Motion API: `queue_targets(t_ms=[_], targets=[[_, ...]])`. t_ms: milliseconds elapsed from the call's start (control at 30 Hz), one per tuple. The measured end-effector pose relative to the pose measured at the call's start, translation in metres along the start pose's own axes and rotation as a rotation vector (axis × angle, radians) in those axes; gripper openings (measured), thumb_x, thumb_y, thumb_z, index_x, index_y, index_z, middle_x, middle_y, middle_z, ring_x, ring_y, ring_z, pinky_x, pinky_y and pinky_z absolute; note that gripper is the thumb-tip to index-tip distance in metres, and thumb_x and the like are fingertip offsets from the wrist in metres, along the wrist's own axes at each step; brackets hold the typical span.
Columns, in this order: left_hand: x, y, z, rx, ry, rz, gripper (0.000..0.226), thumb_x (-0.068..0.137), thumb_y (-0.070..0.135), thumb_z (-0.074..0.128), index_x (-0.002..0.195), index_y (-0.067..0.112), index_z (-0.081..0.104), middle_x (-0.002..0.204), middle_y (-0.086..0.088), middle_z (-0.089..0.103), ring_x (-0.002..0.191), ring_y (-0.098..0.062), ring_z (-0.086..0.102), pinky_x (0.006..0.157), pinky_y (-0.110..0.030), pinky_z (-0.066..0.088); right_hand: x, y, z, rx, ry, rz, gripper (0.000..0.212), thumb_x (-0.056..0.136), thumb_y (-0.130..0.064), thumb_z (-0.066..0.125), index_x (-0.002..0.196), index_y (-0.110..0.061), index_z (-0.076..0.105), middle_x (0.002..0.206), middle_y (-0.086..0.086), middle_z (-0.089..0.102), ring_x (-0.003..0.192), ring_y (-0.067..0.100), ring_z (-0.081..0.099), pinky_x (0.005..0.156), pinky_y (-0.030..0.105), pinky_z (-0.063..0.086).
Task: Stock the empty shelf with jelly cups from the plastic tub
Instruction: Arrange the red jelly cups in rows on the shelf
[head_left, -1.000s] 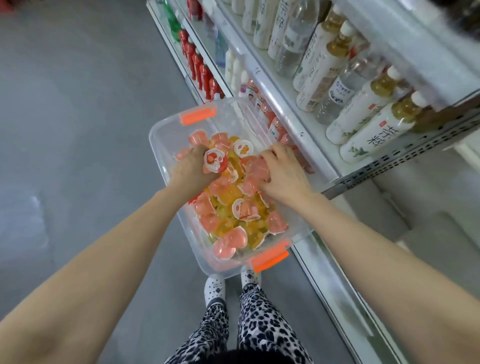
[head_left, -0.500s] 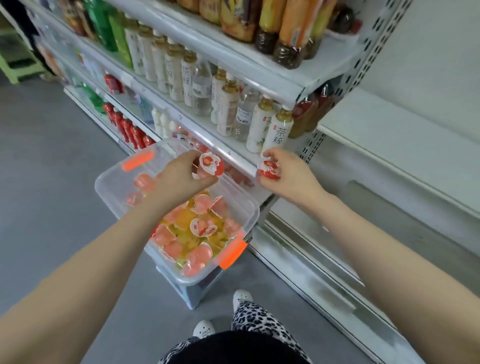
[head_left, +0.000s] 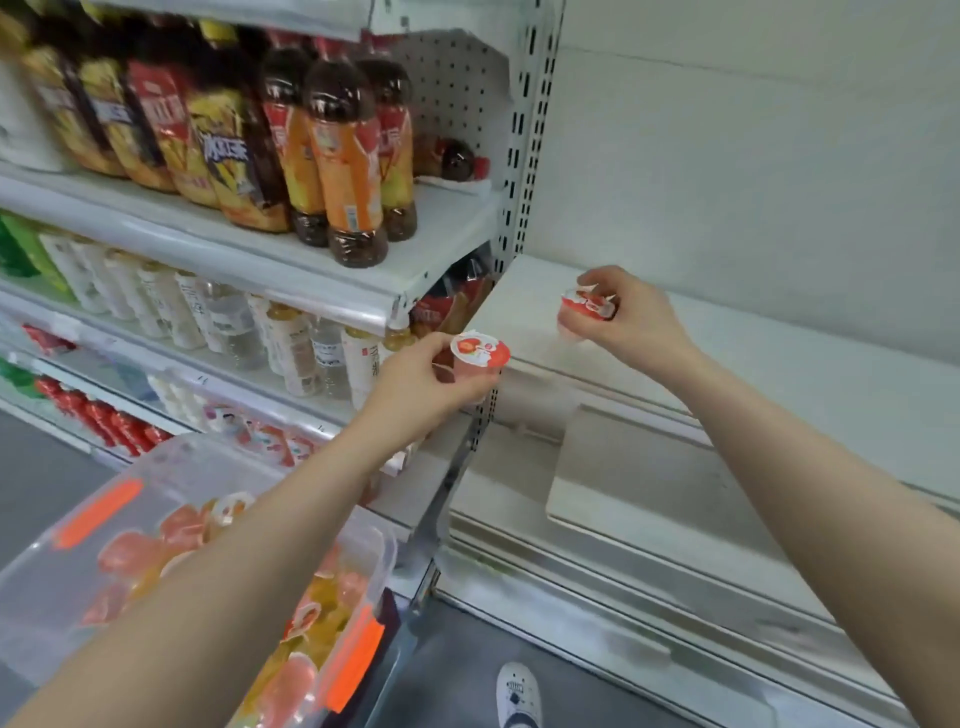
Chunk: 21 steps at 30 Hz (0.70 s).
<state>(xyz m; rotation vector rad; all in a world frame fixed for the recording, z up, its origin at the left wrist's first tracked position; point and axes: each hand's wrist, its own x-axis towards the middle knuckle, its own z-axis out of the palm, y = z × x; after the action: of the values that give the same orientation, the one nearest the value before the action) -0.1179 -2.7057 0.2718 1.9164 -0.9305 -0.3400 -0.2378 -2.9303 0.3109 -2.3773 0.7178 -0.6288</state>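
Observation:
My left hand (head_left: 415, 387) grips a pink jelly cup (head_left: 479, 358) with a red and white lid, just left of the front edge of the empty white shelf (head_left: 779, 353). My right hand (head_left: 628, 317) holds another pink jelly cup (head_left: 584, 306) low over that shelf's left end; whether the cup touches the shelf I cannot tell. The clear plastic tub (head_left: 57, 597) with orange clips stands at lower left, holding several pink and yellow jelly cups (head_left: 130, 553). My left forearm hides part of the tub's contents.
Shelves of bottled drinks (head_left: 332, 156) fill the left bay. A perforated upright (head_left: 524, 130) divides it from the empty bay. A lower white shelf (head_left: 649, 483) lies under the empty one. My white shoe (head_left: 518, 693) stands on the grey floor.
Both hands have lifted out of the tub, each with a jelly cup, and moved up and right to the empty shelf. My view has swung right with them.

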Motion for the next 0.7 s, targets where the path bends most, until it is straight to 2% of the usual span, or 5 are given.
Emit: queue_targets(t_ms=[100, 200, 300, 433, 700], targets=[[0.036, 0.020, 0.018, -0.012, 0.022, 0.010, 0.047, 0.074, 0.046, 0.079, 0.112, 0.025, 0.062, 0.102, 0.014, 0.067, 0.089, 0.000, 0.061, 0.072, -0.017, 0.047, 0.039, 0.015, -0.011, 0.091, 0.025, 0.087, 0.047, 0.075, -0.040, 0.077, 0.114, -0.027, 0.055, 0.103, -0.005, 0.064, 0.088, 0.011, 0.061, 0.068, 0.020, 0.045], [0.069, 0.028, 0.032, 0.004, 0.050, -0.008, 0.046, 0.072, 0.046, 0.080, 0.110, 0.025, 0.063, 0.102, 0.013, 0.068, 0.088, -0.001, 0.061, 0.077, -0.024, 0.051, 0.074, 0.029, -0.005, 0.114, 0.017, 0.119, 0.047, 0.073, -0.036, 0.078, 0.112, -0.023, 0.054, 0.104, -0.002, 0.064, 0.088, 0.013, 0.061, 0.067, 0.024, 0.048], [0.093, 0.028, 0.040, 0.014, 0.062, -0.033, 0.043, 0.074, 0.044, 0.079, 0.110, 0.028, 0.061, 0.100, 0.015, 0.066, 0.088, 0.006, 0.058, 0.072, -0.015, 0.046, 0.106, 0.040, 0.013, 0.091, -0.004, 0.100, 0.043, 0.074, -0.034, 0.078, 0.109, -0.020, 0.058, 0.106, 0.002, 0.065, 0.094, 0.020, 0.062, 0.077, 0.032, 0.051], [0.119, 0.022, 0.047, 0.054, 0.082, -0.071, 0.042, 0.074, 0.044, 0.079, 0.108, 0.032, 0.058, 0.094, 0.018, 0.062, 0.084, 0.011, 0.055, 0.068, -0.009, 0.040, 0.142, 0.054, 0.038, 0.048, -0.034, 0.067, 0.035, 0.076, -0.032, 0.076, 0.105, -0.019, 0.061, 0.106, 0.002, 0.066, 0.096, 0.021, 0.062, 0.075, 0.029, 0.047], [0.155, 0.005, 0.059, 0.050, 0.109, -0.185, 0.054, 0.071, 0.044, 0.081, 0.117, 0.024, 0.061, 0.108, 0.009, 0.068, 0.097, -0.008, 0.063, 0.091, -0.028, 0.050, 0.190, 0.077, 0.065, 0.024, -0.085, 0.010, 0.038, 0.079, -0.028, 0.076, 0.114, -0.016, 0.064, 0.109, 0.004, 0.069, 0.102, 0.023, 0.062, 0.083, 0.028, 0.044]])
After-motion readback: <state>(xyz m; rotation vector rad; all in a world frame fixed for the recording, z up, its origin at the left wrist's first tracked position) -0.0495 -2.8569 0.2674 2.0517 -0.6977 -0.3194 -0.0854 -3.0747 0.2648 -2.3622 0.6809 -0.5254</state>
